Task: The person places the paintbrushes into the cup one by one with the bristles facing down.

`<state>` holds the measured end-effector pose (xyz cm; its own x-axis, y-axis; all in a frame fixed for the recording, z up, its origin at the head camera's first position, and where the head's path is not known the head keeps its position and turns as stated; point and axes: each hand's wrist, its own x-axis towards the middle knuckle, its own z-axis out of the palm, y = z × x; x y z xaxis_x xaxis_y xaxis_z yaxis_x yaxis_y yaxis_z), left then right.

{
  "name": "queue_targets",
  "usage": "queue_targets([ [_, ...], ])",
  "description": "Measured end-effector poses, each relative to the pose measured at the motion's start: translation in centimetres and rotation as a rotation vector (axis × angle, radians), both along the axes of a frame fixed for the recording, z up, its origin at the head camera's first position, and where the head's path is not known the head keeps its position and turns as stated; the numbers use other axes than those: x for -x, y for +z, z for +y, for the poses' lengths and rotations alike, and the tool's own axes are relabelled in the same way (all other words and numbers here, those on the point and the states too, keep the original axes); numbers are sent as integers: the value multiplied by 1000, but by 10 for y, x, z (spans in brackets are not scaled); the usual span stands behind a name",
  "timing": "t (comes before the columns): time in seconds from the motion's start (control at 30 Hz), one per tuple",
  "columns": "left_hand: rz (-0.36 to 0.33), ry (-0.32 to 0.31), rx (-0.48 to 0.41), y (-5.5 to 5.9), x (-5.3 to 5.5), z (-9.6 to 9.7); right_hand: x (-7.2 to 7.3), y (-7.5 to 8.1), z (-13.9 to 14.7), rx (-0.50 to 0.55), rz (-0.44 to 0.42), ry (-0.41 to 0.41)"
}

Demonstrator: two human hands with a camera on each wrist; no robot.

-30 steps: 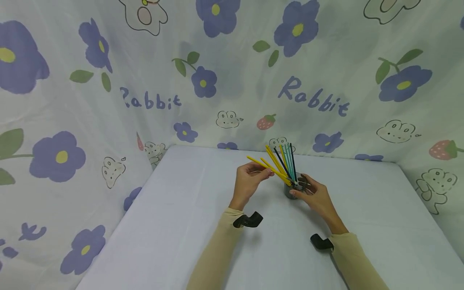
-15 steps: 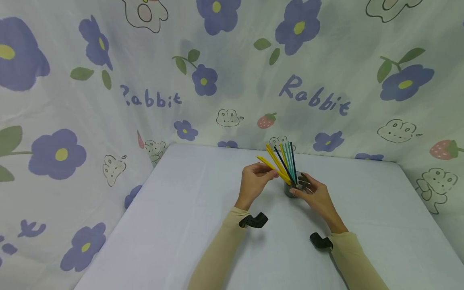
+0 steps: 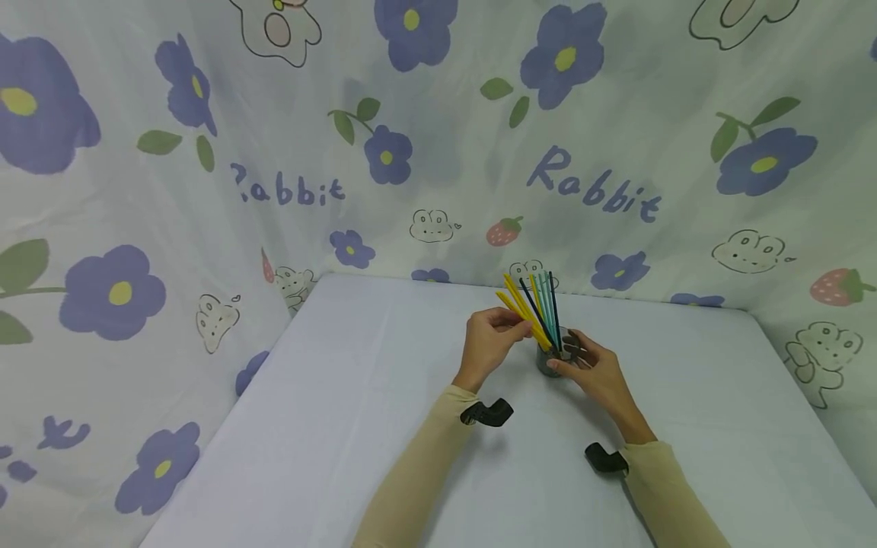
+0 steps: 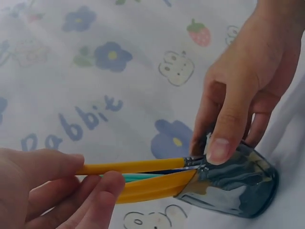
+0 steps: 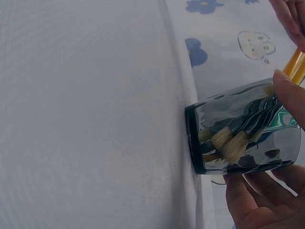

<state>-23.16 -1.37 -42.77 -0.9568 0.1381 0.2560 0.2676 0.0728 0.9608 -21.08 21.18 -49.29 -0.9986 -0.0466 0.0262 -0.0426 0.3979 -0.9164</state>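
Observation:
My left hand (image 3: 492,342) pinches the handle of a yellow paintbrush (image 4: 138,166) between thumb and fingers. Its metal collar is at the mouth of a dark, see-through glass (image 5: 283,148). The glass stands on the table, and my right hand (image 3: 592,369) holds it around the side, thumb near the rim in the left wrist view. Several other paintbrushes with yellow, teal and black handles lean in the glass, their pale bristles (image 5: 234,145) pointing down inside it. The tip of the pinched brush is hard to make out.
A white cloth covers the table (image 3: 329,426). Behind it and on the left hangs a curtain (image 3: 438,99) printed with purple flowers and rabbits. A black wrist mount (image 3: 488,412) sits on the left sleeve, and another black mount (image 3: 606,459) on the right.
My left hand has moved right toward the glass, and the pinched yellow paintbrush has slid down and closer to the other brushes. My right hand stays in place on the glass.

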Motion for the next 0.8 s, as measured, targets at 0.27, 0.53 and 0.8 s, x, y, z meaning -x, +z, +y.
queue_targets([
  [0.27, -19, -5, 12, -3, 3, 5, 0, -2, 0, -5, 11, -3],
  [0.53, -32, -39, 17, -6, 4, 8, 0, -1, -1, -3, 14, -2],
  [0.8, -54, -37, 29, -7, 3, 9, -1, 2, 0, 24, 0, 14],
])
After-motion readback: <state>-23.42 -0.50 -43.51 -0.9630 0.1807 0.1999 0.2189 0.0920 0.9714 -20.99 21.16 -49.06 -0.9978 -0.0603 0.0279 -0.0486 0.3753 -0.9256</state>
